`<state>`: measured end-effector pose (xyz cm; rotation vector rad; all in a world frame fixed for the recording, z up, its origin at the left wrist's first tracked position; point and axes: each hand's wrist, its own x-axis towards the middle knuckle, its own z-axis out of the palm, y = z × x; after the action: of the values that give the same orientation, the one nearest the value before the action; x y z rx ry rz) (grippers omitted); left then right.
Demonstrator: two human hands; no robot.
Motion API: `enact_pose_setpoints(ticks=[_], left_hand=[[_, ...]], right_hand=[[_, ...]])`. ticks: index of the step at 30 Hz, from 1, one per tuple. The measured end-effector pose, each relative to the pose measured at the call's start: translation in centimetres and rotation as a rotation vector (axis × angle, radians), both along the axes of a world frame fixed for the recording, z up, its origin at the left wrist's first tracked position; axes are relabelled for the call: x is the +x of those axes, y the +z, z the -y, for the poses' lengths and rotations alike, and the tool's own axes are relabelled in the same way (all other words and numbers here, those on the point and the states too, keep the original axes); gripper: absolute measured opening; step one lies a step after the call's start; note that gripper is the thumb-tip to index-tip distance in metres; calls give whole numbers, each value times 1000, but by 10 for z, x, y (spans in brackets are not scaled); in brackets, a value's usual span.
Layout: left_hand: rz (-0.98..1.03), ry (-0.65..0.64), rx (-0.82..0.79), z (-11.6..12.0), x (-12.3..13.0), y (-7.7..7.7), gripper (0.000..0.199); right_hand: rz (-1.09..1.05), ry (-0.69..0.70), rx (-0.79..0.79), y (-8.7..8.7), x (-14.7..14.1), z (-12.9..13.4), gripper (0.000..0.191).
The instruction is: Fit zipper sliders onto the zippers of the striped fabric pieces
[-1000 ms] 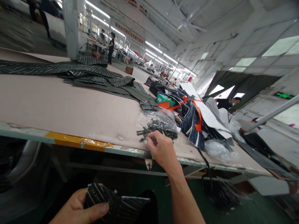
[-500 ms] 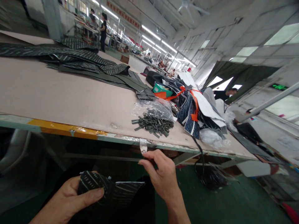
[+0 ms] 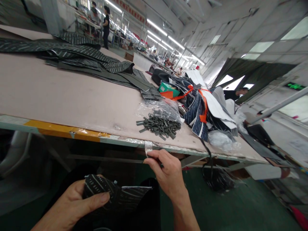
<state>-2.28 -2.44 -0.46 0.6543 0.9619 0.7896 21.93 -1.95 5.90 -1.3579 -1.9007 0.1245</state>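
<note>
L hand (image 3: 77, 199) clamps patterned fabric pc (image 3: 96, 186) under thumb, this side of table (image 3: 72, 93), long axis approx L–R. R hand (image 3: 167, 171), nearer strip pile (image 3: 163, 125), has thumb & index close at tape tab (image 3: 148, 146); can't tell if gripping.

From the head, one camera looks forward and down; hands (image 3: 167, 171) close, table (image 3: 60, 93) just beyond.

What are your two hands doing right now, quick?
Left hand: closed on dark patterned fabric, thumb on top.
Right hand: fingertips pinched at the pale strip on the table edge; grip unclear.
</note>
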Motion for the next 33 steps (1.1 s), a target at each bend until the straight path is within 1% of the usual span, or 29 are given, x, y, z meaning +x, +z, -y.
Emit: enact_pose_setpoints(ticks=[1,3,5,6,8,10,11,12,14,16,18,20,21,23,25,26,28,30,31,33], left_hand=[[3,-2,-2,0,1,2,25],[23,-31,-8,1,4,7,23],[40,-68,-20,2,8,13,21],[42,-80,-23,3,10,16,21],[37,-94,-17,4,15,18,20],[25,-103,-3,4,19,19,22],[16,-112,5,3,21,18,24],[7,-131,17,3,24,18,26],[-32,-159,58,2,28,19,29],[-118,-153,128,1,33,22,29],[-232,-141,223,1,39,27,27],[-274,-137,284,0,44,32,25],[-251,-138,276,0,47,33,26],[-149,-130,161,-2,51,34,31],[-61,-132,18,-3,54,32,34],[-40,-137,-24,-3,54,31,35],[-38,-151,-19,-1,55,29,35],[-58,-174,36,2,55,29,34],[-69,-183,54,3,55,29,34],[-75,-176,55,5,55,30,34]], right_hand=[[-24,-16,-15,-1,1,-1,7],[-128,-63,-59,-6,3,0,15],[-343,-94,-95,-14,6,6,25],[-475,-82,-112,-19,7,12,28],[-696,-7,-172,-27,6,25,32],[-793,52,-302,-35,0,38,40],[-812,57,-368,-38,-4,43,41],[-832,46,-414,-41,-9,46,38],[-882,8,-433,-46,-18,50,21],[-903,-17,-387,-50,-23,51,8],[-857,-23,-329,-51,-24,52,7],[-766,-5,-220,-49,-23,56,10],[-706,23,-146,-47,-22,59,13],[-546,109,7,-42,-20,66,18],[-397,179,102,-37,-19,72,22],[-371,175,125,-36,-19,74,23],[-439,90,128,-36,-19,74,25],[-607,-19,82,-38,-18,71,25],[-687,-46,32,-39,-17,69,24],[-798,-12,-95,-42,-13,65,19]])
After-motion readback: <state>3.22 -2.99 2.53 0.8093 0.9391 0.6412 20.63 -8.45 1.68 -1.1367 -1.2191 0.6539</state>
